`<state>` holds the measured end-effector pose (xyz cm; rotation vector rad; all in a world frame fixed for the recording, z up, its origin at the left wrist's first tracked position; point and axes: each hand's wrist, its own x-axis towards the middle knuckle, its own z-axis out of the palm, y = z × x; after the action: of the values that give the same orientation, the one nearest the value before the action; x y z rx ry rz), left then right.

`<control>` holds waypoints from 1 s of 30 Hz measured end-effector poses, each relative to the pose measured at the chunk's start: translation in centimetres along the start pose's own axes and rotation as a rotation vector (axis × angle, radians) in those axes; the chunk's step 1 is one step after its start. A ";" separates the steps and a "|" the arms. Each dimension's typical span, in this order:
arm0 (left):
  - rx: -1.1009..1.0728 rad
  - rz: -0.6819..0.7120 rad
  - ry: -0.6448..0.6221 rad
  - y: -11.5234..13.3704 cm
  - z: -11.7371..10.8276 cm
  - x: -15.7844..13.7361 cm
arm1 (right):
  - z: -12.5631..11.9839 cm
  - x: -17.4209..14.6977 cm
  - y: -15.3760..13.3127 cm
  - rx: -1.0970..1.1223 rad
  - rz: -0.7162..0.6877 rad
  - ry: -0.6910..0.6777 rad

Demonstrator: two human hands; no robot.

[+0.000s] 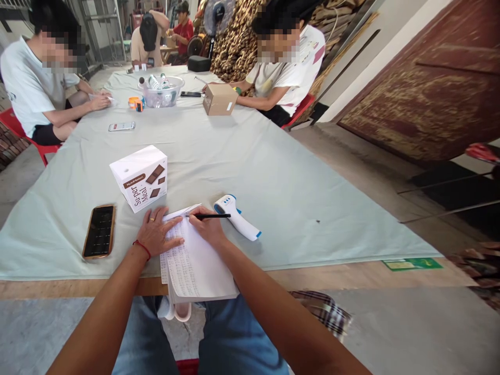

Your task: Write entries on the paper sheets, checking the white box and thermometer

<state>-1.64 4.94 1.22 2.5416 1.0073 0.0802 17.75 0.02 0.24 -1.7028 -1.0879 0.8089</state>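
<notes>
Now right hand (209, 227) grips pen (211, 216) over notebook (195, 263); left hand (156, 233) flat, open, pinning page.

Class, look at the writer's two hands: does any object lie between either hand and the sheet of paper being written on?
Nothing visible does. The left hand lies flat on the paper, and the right hand rests on it with the pen held over the sheet. The white box, phone and thermometer lie beside the paper.
</notes>
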 end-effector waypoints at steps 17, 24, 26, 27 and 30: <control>-0.016 0.003 0.021 0.0 0.0 0.0 | -0.1 -0.1 0.0 0.038 0.004 0.003; -0.028 0.010 0.054 -0.2 0.4 0.0 | -0.2 -0.1 -0.1 0.033 -0.008 0.001; -0.033 0.017 0.062 -0.2 0.5 0.0 | -0.2 -0.1 -0.1 0.026 -0.013 0.008; -0.035 0.019 0.061 -0.2 0.5 0.0 | -0.2 -0.1 -0.1 0.022 -0.015 0.010; -0.037 0.018 0.053 -0.3 0.6 0.0 | -0.2 -0.1 0.0 0.014 -0.017 0.002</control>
<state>-1.71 4.92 0.59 2.5280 0.9934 0.1708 17.88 -0.14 0.34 -1.6803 -1.0915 0.8025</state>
